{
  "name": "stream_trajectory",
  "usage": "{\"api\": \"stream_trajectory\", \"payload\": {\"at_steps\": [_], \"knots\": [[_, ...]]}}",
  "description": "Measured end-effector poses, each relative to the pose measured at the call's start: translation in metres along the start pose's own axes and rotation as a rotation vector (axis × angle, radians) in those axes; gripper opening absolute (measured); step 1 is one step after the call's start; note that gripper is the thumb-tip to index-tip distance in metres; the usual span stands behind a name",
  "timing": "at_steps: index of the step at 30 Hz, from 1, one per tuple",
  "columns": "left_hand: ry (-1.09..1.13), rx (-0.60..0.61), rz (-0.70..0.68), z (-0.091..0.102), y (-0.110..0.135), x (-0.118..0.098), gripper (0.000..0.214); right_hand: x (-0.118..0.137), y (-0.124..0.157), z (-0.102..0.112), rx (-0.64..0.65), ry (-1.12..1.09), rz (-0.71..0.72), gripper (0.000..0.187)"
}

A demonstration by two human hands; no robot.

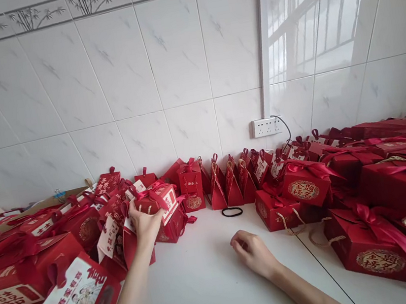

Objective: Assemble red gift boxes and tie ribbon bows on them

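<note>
My left hand [147, 226] is closed around the near side of a small red gift box [152, 199] with a ribbon on top and a white label. That box is at the top of the left pile, over another red box [169, 232]; whether the two touch I cannot tell. My right hand [253, 253] rests on the white table [201, 286] with its fingers curled in, and nothing shows in it. Beyond it lies a black elastic loop [232, 212]. A red box with a gold emblem [301, 188] sits to the right, on another red box [274, 210].
Red gift boxes crowd both sides, including a large one with a white label [75, 295] at front left and a ribboned one [371, 243] at right. Several pointed red boxes [232, 183] stand along the tiled wall [181, 63]. A power strip [266, 127] is fixed there.
</note>
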State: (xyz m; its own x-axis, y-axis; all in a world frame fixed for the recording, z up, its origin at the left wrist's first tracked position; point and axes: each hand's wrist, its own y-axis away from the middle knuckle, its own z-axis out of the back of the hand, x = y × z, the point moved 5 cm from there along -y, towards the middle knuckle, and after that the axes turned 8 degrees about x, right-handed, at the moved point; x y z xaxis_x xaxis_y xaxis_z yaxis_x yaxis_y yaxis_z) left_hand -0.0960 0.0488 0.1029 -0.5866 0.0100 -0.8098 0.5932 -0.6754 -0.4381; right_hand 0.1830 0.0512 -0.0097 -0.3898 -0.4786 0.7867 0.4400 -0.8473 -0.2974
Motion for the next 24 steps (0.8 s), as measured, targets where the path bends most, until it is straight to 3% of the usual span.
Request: {"api": "stream_trajectory", "payload": {"at_steps": [3, 5, 8, 11, 14, 18, 21, 24], "knots": [[0.042, 0.051, -0.119, -0.007, 0.03, -0.021, 0.1, -0.005, -0.001, 0.007, -0.079, -0.091, -0.066, 0.03], [0.106, 0.147, -0.236, -0.024, 0.058, -0.033, 0.104, -0.01, -0.001, 0.014, -0.175, -0.189, -0.106, 0.039], [0.223, 0.449, -0.377, -0.067, 0.1, -0.035, 0.105, -0.016, 0.003, 0.028, -0.379, -0.349, -0.089, 0.046], [0.283, 0.754, -0.354, -0.103, 0.132, -0.022, 0.093, -0.023, 0.008, 0.041, -0.498, -0.394, -0.067, 0.049], [0.313, 0.89, -0.362, -0.112, 0.146, -0.015, 0.087, -0.027, 0.011, 0.047, -0.482, -0.396, -0.076, 0.051], [0.346, 0.932, -0.374, -0.1, 0.141, -0.013, 0.088, -0.019, 0.012, 0.048, -0.34, -0.468, -0.035, 0.054], [0.388, 0.971, -0.294, -0.097, 0.133, -0.006, 0.094, -0.008, 0.013, 0.045, -0.218, -0.418, 0.042, 0.041], [0.411, 0.934, -0.299, -0.098, 0.128, -0.002, 0.099, -0.001, 0.014, 0.042, -0.168, -0.349, 0.104, 0.034]]}}
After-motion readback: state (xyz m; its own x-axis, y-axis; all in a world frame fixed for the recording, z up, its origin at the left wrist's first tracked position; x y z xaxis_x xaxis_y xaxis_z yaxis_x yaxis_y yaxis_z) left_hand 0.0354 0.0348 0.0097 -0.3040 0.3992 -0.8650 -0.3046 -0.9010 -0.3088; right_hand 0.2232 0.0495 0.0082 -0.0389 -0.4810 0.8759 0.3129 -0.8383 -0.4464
